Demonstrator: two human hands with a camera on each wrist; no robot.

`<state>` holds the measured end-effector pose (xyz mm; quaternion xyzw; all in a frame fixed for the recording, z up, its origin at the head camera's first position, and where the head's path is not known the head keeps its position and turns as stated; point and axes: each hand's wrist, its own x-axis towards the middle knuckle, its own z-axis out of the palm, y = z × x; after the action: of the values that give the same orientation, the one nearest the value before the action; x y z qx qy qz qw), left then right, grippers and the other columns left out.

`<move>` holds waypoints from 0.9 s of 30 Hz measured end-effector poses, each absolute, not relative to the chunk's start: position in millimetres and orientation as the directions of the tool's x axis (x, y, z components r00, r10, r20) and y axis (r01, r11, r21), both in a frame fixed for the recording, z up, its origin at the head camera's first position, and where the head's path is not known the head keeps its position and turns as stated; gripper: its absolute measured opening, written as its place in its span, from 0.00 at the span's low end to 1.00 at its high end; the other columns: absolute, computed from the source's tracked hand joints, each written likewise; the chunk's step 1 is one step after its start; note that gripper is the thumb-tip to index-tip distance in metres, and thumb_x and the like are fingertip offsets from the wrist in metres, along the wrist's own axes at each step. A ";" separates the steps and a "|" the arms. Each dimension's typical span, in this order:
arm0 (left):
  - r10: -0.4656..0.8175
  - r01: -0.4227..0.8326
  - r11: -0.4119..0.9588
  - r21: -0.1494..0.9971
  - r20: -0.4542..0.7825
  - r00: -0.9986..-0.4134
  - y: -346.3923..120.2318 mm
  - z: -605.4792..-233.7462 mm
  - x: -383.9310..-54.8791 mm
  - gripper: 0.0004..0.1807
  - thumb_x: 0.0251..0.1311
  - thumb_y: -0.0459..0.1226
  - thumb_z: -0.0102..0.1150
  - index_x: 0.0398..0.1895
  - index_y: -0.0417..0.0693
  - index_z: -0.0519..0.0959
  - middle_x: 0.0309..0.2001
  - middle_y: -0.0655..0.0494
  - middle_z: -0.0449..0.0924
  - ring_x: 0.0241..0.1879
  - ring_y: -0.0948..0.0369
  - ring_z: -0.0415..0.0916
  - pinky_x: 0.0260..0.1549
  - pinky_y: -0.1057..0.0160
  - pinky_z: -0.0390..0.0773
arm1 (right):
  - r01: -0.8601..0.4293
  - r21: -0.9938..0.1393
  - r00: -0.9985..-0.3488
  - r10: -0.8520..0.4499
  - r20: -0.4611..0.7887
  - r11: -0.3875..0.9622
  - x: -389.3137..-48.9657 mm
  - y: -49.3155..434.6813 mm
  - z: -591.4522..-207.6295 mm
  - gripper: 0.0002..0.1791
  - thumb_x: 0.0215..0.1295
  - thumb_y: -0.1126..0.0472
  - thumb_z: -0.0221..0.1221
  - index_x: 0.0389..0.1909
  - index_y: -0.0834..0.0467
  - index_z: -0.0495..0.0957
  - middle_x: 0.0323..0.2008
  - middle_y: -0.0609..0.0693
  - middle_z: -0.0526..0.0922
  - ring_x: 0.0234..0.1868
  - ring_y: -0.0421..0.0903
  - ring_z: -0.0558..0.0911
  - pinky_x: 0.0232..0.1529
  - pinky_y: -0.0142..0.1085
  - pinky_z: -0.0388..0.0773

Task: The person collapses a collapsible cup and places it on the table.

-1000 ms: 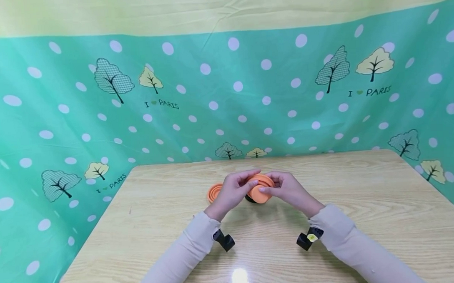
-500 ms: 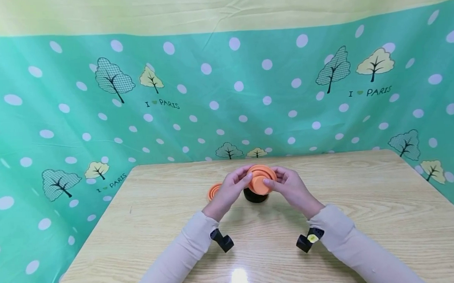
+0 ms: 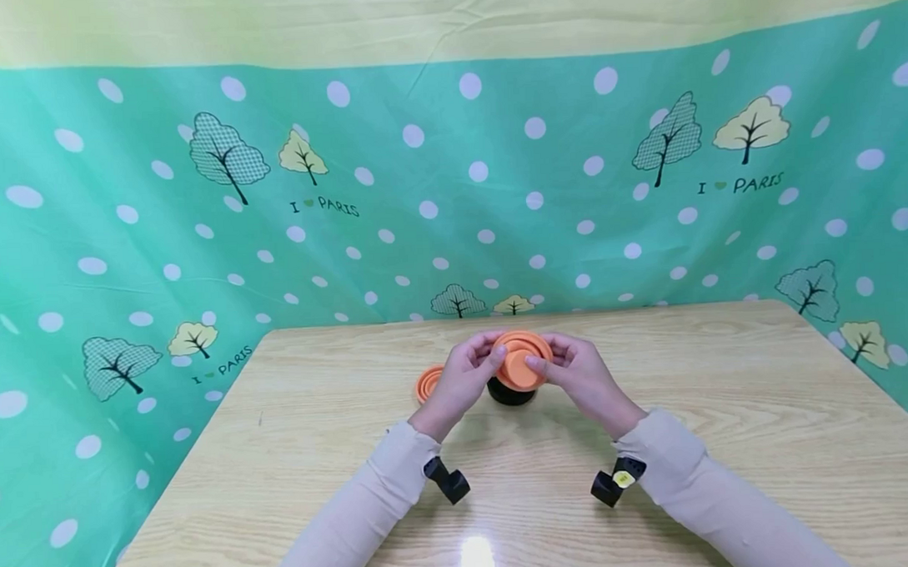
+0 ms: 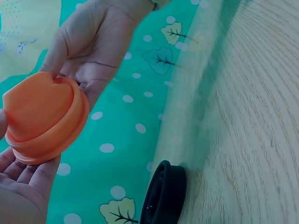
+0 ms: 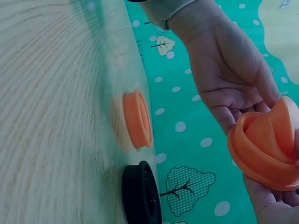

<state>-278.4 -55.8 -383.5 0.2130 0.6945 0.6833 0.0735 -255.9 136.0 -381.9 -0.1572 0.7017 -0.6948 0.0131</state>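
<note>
An orange collapsible silicone cup (image 3: 522,369) is held up between both hands, its ringed wall partly folded. My left hand (image 3: 468,381) grips its left side, thumb on the front and fingers behind. From the other side my right hand (image 3: 588,380) pinches it, thumb pressing near the round base. In the left wrist view the cup (image 4: 44,112) looks tilted, with a raised peak on one side; the right wrist view shows the cup's wall (image 5: 266,140) twisted and uneven. Below it, a black round ringed piece (image 3: 512,393) sits on the table, partly hidden by the cup.
A second orange ringed piece (image 3: 429,384) lies flat on the wooden table (image 3: 340,454), left of the black one and partly behind my left hand. A green dotted curtain (image 3: 391,194) hangs behind the table's back edge.
From a second ago, both hands have lifted the orange cup slightly away from me, uncovering more of the black piece. In the last half second they have hardly moved.
</note>
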 end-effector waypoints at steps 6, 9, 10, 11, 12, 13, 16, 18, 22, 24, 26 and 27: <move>0.394 0.221 -0.010 0.975 0.207 -0.896 -55.6 -382.8 -276.8 0.20 0.67 0.38 0.52 0.58 0.34 0.71 0.48 0.41 0.78 0.41 0.64 0.78 0.45 0.65 0.79 | -0.190 -0.981 -0.957 -0.227 0.179 0.029 -255.8 136.8 -383.0 0.24 0.63 0.59 0.62 0.55 0.70 0.72 0.42 0.54 0.82 0.38 0.40 0.83 0.38 0.32 0.81; 0.390 0.228 0.011 0.974 0.206 -0.898 -54.8 -383.5 -276.1 0.19 0.66 0.38 0.54 0.55 0.35 0.73 0.47 0.41 0.79 0.40 0.63 0.79 0.44 0.65 0.79 | -0.193 -0.980 -0.958 -0.227 0.177 0.049 -255.8 137.6 -385.2 0.24 0.63 0.59 0.61 0.55 0.70 0.72 0.43 0.56 0.82 0.38 0.40 0.83 0.38 0.32 0.81; 0.387 0.231 0.020 0.973 0.206 -0.899 -54.5 -383.6 -276.0 0.18 0.66 0.38 0.54 0.55 0.35 0.73 0.46 0.42 0.80 0.40 0.62 0.79 0.44 0.65 0.80 | -0.195 -0.980 -0.957 -0.228 0.179 0.049 -255.9 138.0 -386.0 0.23 0.63 0.60 0.61 0.54 0.70 0.72 0.43 0.56 0.82 0.38 0.39 0.83 0.38 0.32 0.81; 0.385 0.237 0.030 0.971 0.208 -0.899 -54.1 -384.2 -276.2 0.18 0.66 0.38 0.55 0.54 0.36 0.74 0.46 0.42 0.80 0.40 0.62 0.79 0.43 0.65 0.80 | -0.196 -0.980 -0.957 -0.226 0.181 0.046 -255.9 138.1 -386.8 0.23 0.63 0.60 0.61 0.54 0.71 0.72 0.43 0.56 0.82 0.38 0.39 0.83 0.38 0.32 0.81; 0.384 0.244 0.041 0.969 0.210 -0.899 -53.8 -385.3 -276.9 0.18 0.65 0.37 0.55 0.54 0.36 0.74 0.46 0.42 0.80 0.40 0.62 0.79 0.42 0.65 0.80 | -0.200 -0.979 -0.956 -0.226 0.186 0.040 -255.9 138.4 -387.6 0.23 0.63 0.61 0.61 0.54 0.71 0.72 0.42 0.56 0.83 0.38 0.39 0.83 0.39 0.32 0.81; 0.382 0.249 0.051 0.967 0.212 -0.900 -53.2 -386.2 -277.5 0.17 0.65 0.37 0.55 0.53 0.36 0.74 0.45 0.42 0.81 0.40 0.61 0.80 0.42 0.65 0.80 | -0.205 -0.978 -0.955 -0.224 0.192 0.036 -256.0 138.8 -388.4 0.23 0.63 0.61 0.61 0.54 0.71 0.72 0.42 0.56 0.83 0.39 0.39 0.83 0.39 0.32 0.81; 0.374 0.279 0.071 0.958 0.234 -0.897 -52.2 -389.6 -279.9 0.17 0.64 0.37 0.56 0.52 0.37 0.75 0.46 0.43 0.81 0.42 0.60 0.80 0.42 0.65 0.80 | -0.234 -0.972 -0.950 -0.220 0.221 0.035 -255.4 139.3 -388.7 0.22 0.62 0.62 0.62 0.52 0.71 0.73 0.42 0.55 0.83 0.39 0.39 0.82 0.39 0.32 0.81; 0.370 0.289 0.074 0.955 0.243 -0.897 -52.2 -391.5 -281.2 0.16 0.64 0.37 0.56 0.53 0.37 0.75 0.46 0.43 0.81 0.43 0.58 0.79 0.42 0.65 0.80 | -0.255 -0.965 -0.948 -0.213 0.237 0.062 -254.8 139.3 -387.5 0.21 0.61 0.61 0.63 0.51 0.70 0.75 0.42 0.54 0.83 0.40 0.40 0.82 0.39 0.32 0.81; 0.364 0.295 0.088 0.951 0.245 -0.898 -52.7 -391.5 -281.9 0.18 0.64 0.37 0.56 0.56 0.39 0.75 0.49 0.44 0.80 0.46 0.57 0.78 0.44 0.65 0.79 | -0.261 -0.957 -0.950 -0.209 0.231 0.127 -254.2 139.8 -384.4 0.20 0.59 0.59 0.65 0.48 0.68 0.76 0.44 0.57 0.82 0.44 0.42 0.80 0.42 0.31 0.78; 0.368 0.300 0.110 0.948 0.242 -0.898 -52.9 -390.6 -281.3 0.19 0.65 0.36 0.55 0.57 0.39 0.75 0.51 0.44 0.80 0.47 0.56 0.78 0.45 0.64 0.79 | -0.246 -0.958 -0.953 -0.215 0.211 0.149 -254.3 140.4 -384.2 0.20 0.59 0.59 0.65 0.48 0.68 0.76 0.44 0.58 0.81 0.44 0.43 0.80 0.43 0.31 0.78; 0.377 0.308 0.124 0.943 0.242 -0.894 -53.3 -388.9 -279.9 0.20 0.65 0.36 0.55 0.59 0.40 0.74 0.52 0.44 0.79 0.48 0.55 0.78 0.45 0.65 0.79 | -0.238 -0.958 -0.954 -0.225 0.199 0.161 -254.4 140.9 -385.0 0.20 0.58 0.60 0.65 0.48 0.68 0.75 0.44 0.58 0.81 0.45 0.45 0.80 0.43 0.31 0.78; 0.384 0.312 0.128 0.942 0.243 -0.891 -53.6 -387.8 -279.1 0.20 0.65 0.35 0.54 0.59 0.39 0.73 0.53 0.43 0.78 0.49 0.54 0.78 0.45 0.64 0.79 | -0.237 -0.956 -0.954 -0.226 0.196 0.171 -254.5 141.0 -385.6 0.20 0.58 0.60 0.65 0.48 0.68 0.75 0.43 0.58 0.81 0.45 0.45 0.80 0.43 0.31 0.77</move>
<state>-279.1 -53.6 -387.8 0.2318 0.7503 0.6184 0.0293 -254.5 141.0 -385.6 -0.1511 0.7653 -0.6257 -0.0043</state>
